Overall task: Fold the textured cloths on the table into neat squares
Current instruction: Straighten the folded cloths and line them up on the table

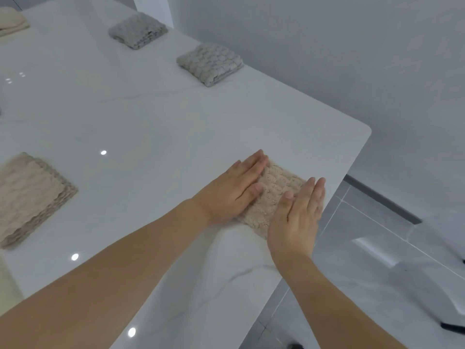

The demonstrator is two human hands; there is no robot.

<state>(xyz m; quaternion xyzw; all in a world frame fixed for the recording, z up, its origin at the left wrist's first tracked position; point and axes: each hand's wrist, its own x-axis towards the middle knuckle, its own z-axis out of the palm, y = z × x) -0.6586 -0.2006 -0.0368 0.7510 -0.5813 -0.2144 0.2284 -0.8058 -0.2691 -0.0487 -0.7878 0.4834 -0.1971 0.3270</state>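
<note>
Both bare forearms reaching in from bottom edge; left hand [232, 188] flat, palm down, fingers together, pressing left side of folded beige cloth [273, 195], right hand [298, 217] open on edge, fingers straight, touching cloth's right side, grasping nothing. Cloth near right edge of glossy white marble-look table [156, 127], close to rounded corner. Farther: tan folded cloth [30, 197] at left, beige-grey folded square [210, 64] and grey folded square [138, 30] along far edge, cream cloth [11, 21] top left; plain grey wall [327, 46] behind, grey tiled floor [377, 285] right.
</note>
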